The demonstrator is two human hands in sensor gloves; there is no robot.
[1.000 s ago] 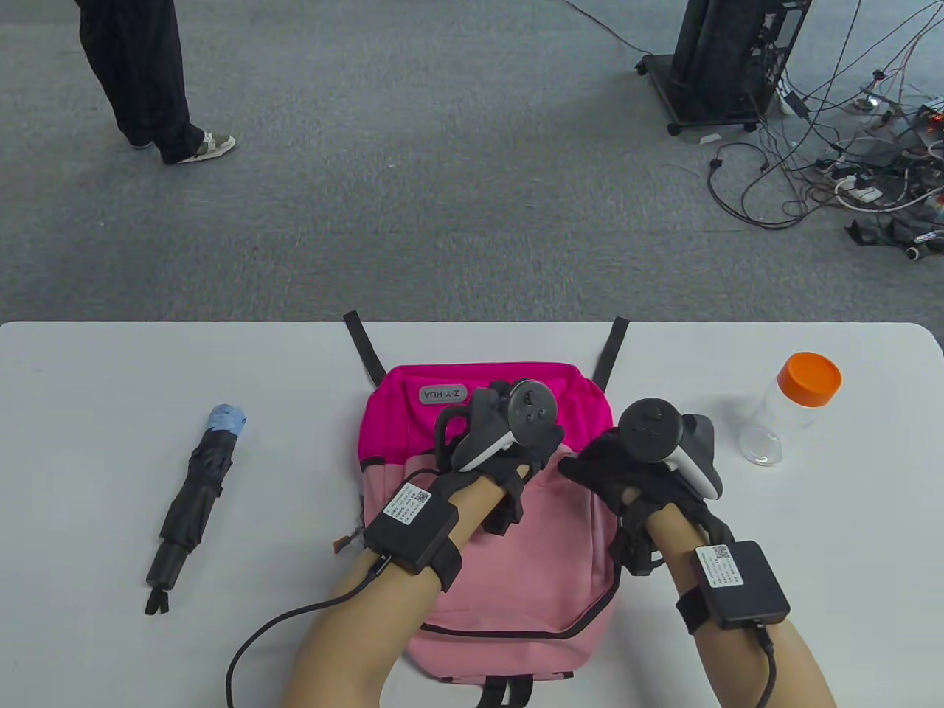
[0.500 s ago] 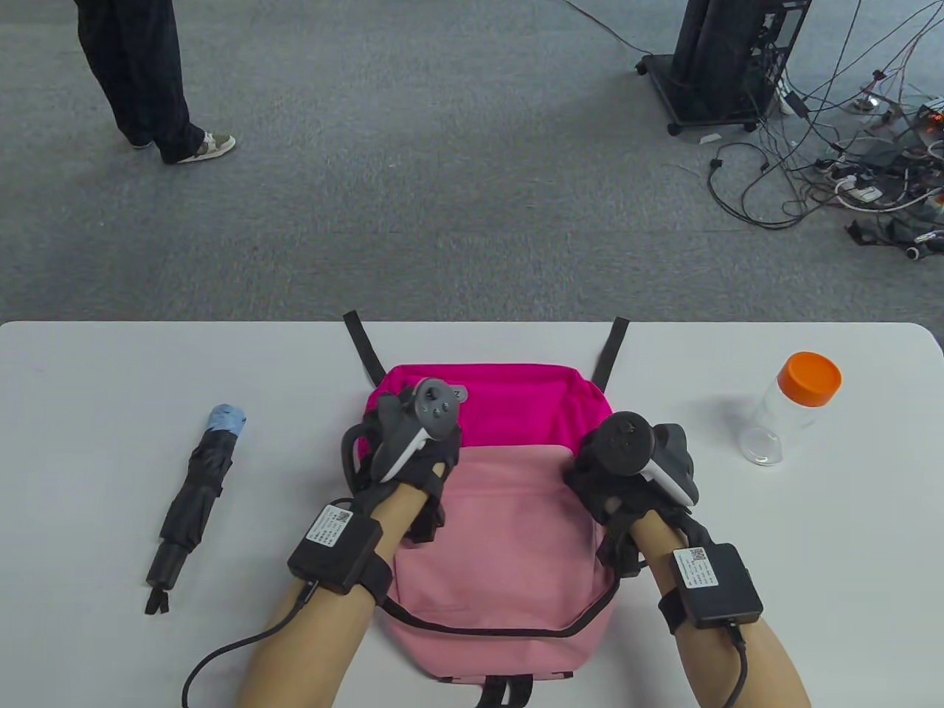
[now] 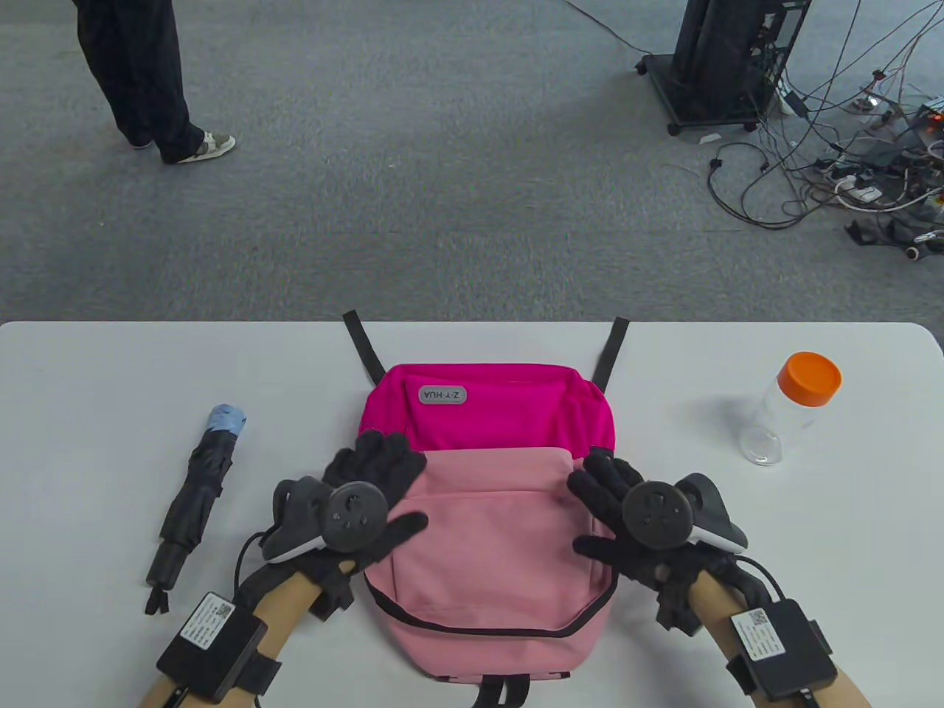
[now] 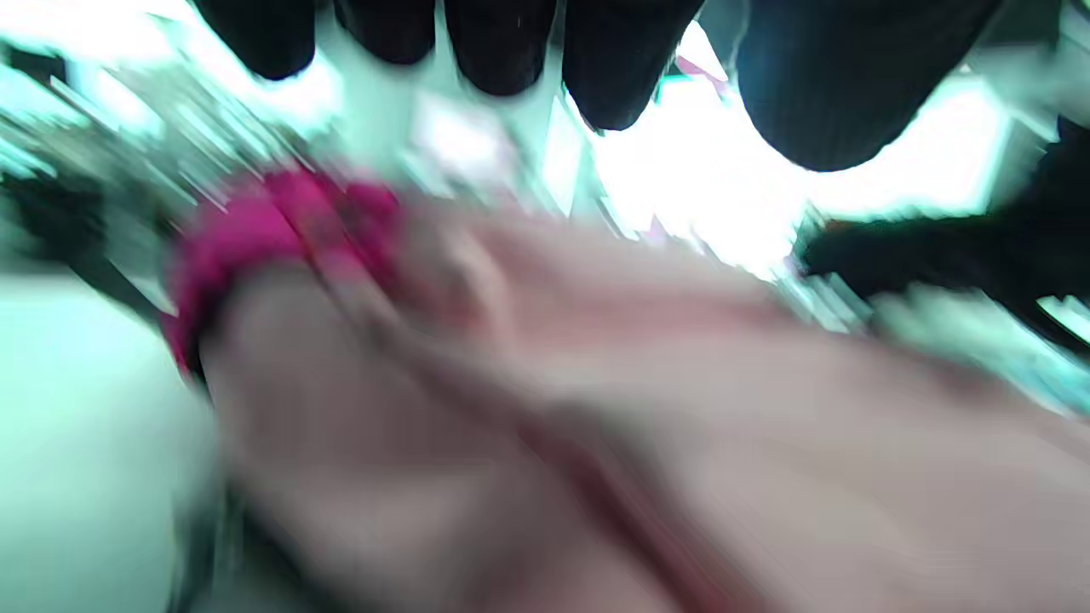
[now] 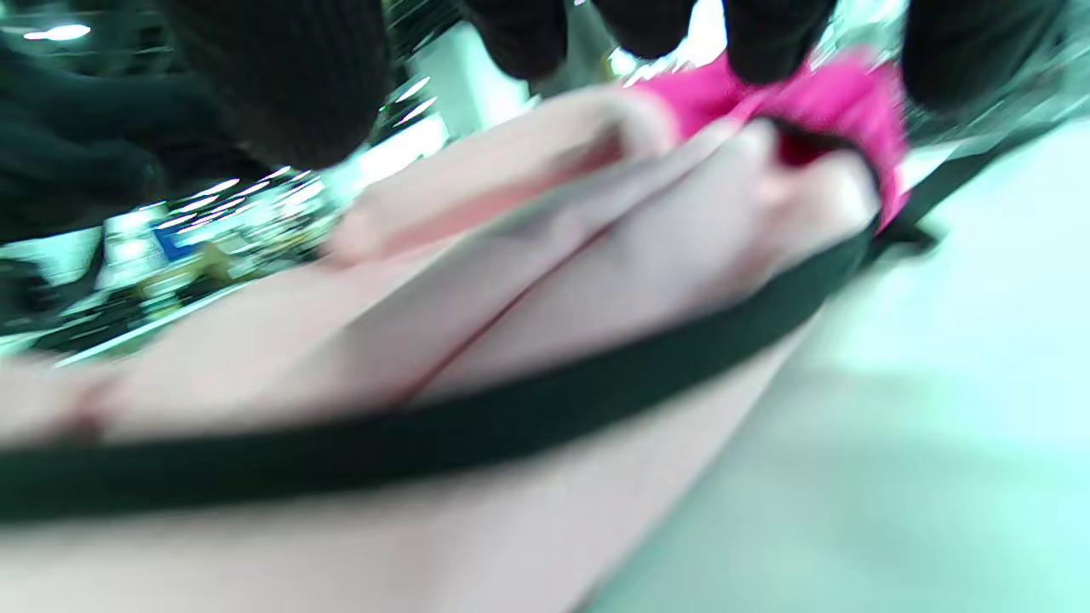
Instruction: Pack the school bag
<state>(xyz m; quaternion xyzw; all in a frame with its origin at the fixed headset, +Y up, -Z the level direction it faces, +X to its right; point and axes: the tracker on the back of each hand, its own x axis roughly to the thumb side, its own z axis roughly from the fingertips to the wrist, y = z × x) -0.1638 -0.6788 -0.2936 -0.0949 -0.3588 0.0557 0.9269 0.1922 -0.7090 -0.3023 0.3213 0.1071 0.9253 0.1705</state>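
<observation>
The pink backpack point(image 3: 490, 531) is lying flat on the white surface point(image 3: 88, 457) between the hands, both spreading relaxed fingers over its side edges. The left hand point(image 3: 361, 501) and right hand point(image 3: 627, 516) are grasping nothing. A folded umbrella point(image 3: 195, 501) is lying left of the left hand, and an orange-capped bottle point(image 3: 793, 405) is sitting beyond the right hand.

grey patch point(image 3: 442, 395) on pink backpack point(image 3: 501, 546), "Z·Y HUA" upside down
</observation>
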